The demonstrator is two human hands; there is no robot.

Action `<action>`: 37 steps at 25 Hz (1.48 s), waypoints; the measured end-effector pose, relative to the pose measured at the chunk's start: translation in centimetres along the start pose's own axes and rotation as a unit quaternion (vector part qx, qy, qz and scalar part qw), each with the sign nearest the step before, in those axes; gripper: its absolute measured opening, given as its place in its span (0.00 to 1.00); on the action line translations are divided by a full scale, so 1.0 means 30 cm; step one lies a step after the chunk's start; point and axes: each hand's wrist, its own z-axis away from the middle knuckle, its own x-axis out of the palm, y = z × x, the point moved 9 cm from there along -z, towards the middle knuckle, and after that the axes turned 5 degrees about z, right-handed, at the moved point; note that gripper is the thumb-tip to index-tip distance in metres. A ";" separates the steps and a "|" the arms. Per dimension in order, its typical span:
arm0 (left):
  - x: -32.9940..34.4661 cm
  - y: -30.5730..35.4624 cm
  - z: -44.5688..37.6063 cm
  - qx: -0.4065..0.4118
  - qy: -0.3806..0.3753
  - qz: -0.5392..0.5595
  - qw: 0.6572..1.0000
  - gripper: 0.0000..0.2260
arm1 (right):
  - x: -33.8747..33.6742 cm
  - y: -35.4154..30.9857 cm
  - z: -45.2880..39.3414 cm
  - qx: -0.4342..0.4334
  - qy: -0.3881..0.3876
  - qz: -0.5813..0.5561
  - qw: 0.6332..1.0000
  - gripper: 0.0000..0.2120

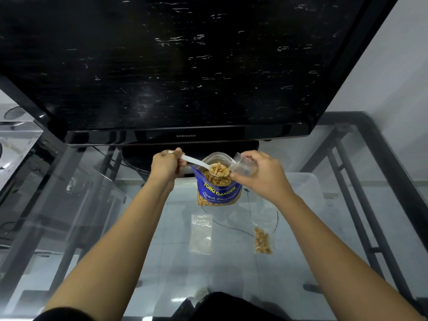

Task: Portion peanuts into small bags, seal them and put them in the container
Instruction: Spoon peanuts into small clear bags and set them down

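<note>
Head view — television (176,61) behind peanut bag (218,191)

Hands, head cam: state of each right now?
Left hand: closed on the white spoon, loaded with peanuts.
Right hand: closed on a small clear bag over the peanut pouch.

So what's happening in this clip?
A person is portioning peanuts on a glass table. The left hand holds a white plastic spoon loaded with peanuts over the open blue peanut bag; the right hand holds a small clear bag beside it. One filled bag and one empty bag lie nearer.
</note>
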 end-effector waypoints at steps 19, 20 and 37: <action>0.050 0.501 0.309 0.418 -0.002 -0.072 0.906 0.11 | -0.025 -0.049 0.022 0.060 0.120 -0.248 0.960 0.19; 0.032 0.437 0.251 0.359 0.003 -0.056 0.932 0.12 | -0.030 -0.034 0.027 0.067 0.121 -0.256 0.957 0.18; 0.239 -0.269 0.411 0.161 -0.256 -0.150 0.941 0.12 | 0.057 0.093 0.185 0.118 0.035 -0.265 0.956 0.15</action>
